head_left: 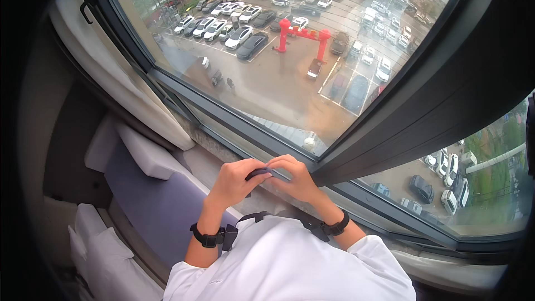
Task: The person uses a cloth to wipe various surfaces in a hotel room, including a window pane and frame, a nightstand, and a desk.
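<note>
My left hand and my right hand are raised in front of my chest, close to the window, with their fingertips meeting. A small dark, flat-looking object lies between the fingers and thumb of my left hand. Its kind cannot be made out, as the fingers cover much of it. The thumb and forefinger of my right hand curve into a ring, their tips closed together at the right end of the dark object. Whatever they pinch is hidden. Each wrist wears a black strap, the left one with a black block attached.
A large window with a dark frame rises ahead, overlooking a car park and a red gantry. A thick dark post stands to the right. On the left are a pale curtain, a purple-grey padded seat and white cloth.
</note>
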`<control>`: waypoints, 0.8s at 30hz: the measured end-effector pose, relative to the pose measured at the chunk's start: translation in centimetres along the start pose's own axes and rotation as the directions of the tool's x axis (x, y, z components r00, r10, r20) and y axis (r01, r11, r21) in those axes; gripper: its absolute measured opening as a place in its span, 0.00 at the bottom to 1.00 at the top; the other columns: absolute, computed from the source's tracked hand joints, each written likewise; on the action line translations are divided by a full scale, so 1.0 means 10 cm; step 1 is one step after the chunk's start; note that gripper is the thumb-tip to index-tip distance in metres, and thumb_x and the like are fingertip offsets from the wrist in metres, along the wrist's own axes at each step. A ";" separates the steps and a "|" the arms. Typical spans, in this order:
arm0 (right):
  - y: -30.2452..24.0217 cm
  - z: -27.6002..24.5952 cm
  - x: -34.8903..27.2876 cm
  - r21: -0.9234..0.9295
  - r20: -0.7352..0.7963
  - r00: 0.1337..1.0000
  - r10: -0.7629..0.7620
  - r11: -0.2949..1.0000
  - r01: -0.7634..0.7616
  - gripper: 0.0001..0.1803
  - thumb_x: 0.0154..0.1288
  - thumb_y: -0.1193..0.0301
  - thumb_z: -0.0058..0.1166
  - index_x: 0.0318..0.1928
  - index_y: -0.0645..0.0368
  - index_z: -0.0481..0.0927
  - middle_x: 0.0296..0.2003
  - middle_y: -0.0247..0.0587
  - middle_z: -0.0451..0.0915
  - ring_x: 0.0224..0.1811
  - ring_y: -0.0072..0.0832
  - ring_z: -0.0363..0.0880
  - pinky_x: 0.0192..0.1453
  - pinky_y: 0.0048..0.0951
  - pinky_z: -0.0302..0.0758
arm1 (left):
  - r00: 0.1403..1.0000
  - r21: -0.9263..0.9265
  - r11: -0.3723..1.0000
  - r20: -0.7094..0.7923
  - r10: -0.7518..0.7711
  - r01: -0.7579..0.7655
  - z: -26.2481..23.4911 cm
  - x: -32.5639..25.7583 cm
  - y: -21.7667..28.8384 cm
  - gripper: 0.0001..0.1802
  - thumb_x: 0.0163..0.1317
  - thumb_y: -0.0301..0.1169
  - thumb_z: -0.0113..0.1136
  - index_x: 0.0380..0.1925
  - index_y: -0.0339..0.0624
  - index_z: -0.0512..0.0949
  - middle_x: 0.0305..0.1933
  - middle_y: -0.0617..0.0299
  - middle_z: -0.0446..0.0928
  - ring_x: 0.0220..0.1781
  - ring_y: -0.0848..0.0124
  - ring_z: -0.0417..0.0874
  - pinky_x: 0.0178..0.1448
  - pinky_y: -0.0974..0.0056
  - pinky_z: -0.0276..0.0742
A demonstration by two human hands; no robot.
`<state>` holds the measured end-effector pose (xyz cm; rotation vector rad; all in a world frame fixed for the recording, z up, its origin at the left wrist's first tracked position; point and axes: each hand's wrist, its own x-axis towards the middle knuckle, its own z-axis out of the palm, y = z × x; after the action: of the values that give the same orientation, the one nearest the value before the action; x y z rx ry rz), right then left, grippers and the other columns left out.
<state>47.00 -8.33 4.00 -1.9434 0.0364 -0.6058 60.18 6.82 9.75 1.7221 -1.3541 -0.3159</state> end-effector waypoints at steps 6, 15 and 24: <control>0.11 -0.08 -0.14 0.159 -0.050 0.980 0.192 0.971 -0.181 0.14 0.58 0.73 0.66 0.45 0.60 0.81 0.40 0.38 0.83 0.41 0.29 0.81 0.47 0.29 0.77 | 0.984 0.310 0.937 -0.025 0.177 -0.160 -0.02 0.17 0.20 0.09 0.54 0.29 0.71 0.32 0.39 0.80 0.26 0.56 0.79 0.21 0.60 0.79 0.26 0.62 0.73; 0.29 -0.02 -0.27 0.116 -0.040 0.981 0.192 0.976 -0.186 0.12 0.62 0.70 0.64 0.45 0.61 0.83 0.39 0.40 0.84 0.37 0.27 0.81 0.44 0.26 0.76 | 0.972 0.243 0.943 0.009 0.233 -0.228 0.11 0.33 0.15 0.09 0.58 0.32 0.67 0.32 0.39 0.80 0.28 0.59 0.80 0.25 0.58 0.81 0.28 0.62 0.75; 0.34 0.06 -0.20 -0.031 -0.058 0.950 0.307 0.951 -0.309 0.13 0.62 0.70 0.64 0.45 0.62 0.82 0.40 0.42 0.84 0.43 0.29 0.83 0.48 0.28 0.77 | 0.985 0.226 0.963 0.113 0.127 -0.150 -0.10 0.61 0.04 0.11 0.58 0.38 0.68 0.30 0.41 0.80 0.26 0.57 0.79 0.26 0.58 0.80 0.29 0.60 0.74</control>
<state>46.36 -8.74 0.10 -1.9088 0.3814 -0.4494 62.87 1.97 12.50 1.8097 -1.6288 -0.1676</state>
